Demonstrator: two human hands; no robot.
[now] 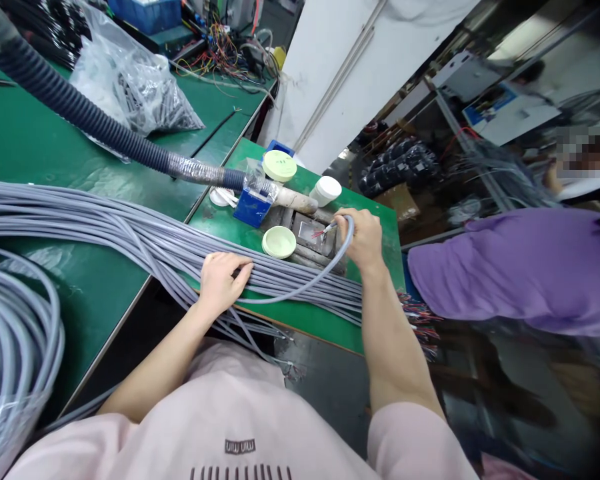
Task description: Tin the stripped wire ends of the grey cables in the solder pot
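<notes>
My right hand is closed on the end part of a grey cable, which bends in a loop back toward the bundle. Bare-ended red and white wires stick out of that cable end, over a small square metal pot with a shiny silvery surface. My left hand lies on a thick bundle of grey cables, its fingers curled over them and the thumb close to the forefinger. Beside the pot stand an open pale green tub and the nozzle of a suction hose.
The ribbed dark hose crosses above the green table. Near it stand a blue box, a pale green lid and a white jar. Coiled cable lies at left; a person in a purple top is at right.
</notes>
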